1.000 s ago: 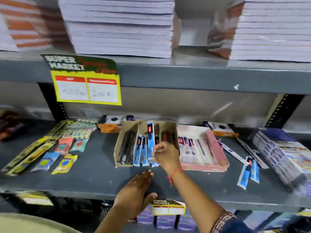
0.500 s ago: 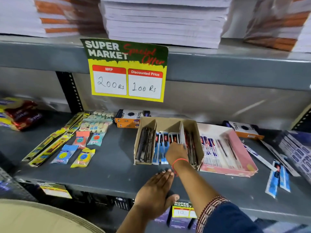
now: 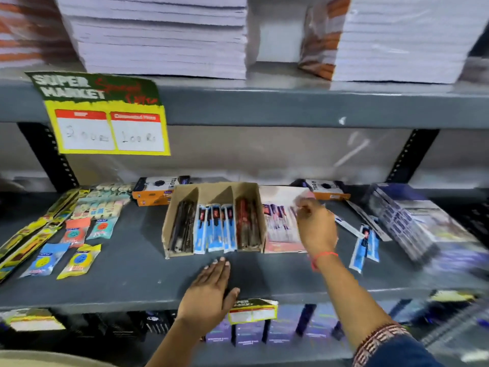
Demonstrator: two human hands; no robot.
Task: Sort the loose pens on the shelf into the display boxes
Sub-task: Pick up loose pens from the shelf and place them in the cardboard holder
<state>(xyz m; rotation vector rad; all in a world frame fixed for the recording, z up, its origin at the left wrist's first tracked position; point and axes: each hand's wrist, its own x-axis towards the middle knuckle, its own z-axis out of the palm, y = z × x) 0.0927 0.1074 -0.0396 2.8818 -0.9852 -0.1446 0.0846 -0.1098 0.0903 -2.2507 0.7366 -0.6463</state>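
Note:
A brown cardboard display box (image 3: 211, 192) stands mid-shelf with three slots: dark pens on the left, blue packaged pens (image 3: 215, 229) in the middle, red pens on the right. A pink box (image 3: 280, 197) of packaged pens sits right beside it. My right hand (image 3: 316, 225) hovers over the pink box, fingers curled; motion blur hides whether it holds anything. My left hand (image 3: 209, 290) lies flat, fingers apart, on the shelf's front edge. Two loose blue pen packs (image 3: 363, 246) and a white pack (image 3: 348, 226) lie to the right.
Sachets and long yellow strips (image 3: 31, 234) cover the shelf's left part. Orange-and-white cartons (image 3: 156, 190) stand at the back. A stack of packets (image 3: 412, 221) sits far right. A yellow price sign (image 3: 105, 117) hangs from the upper shelf, which carries stacked notebooks.
My right hand has left the middle slot of the brown box and moved right, over the pink box. The blue packs now lie in that slot. My left hand stays put.

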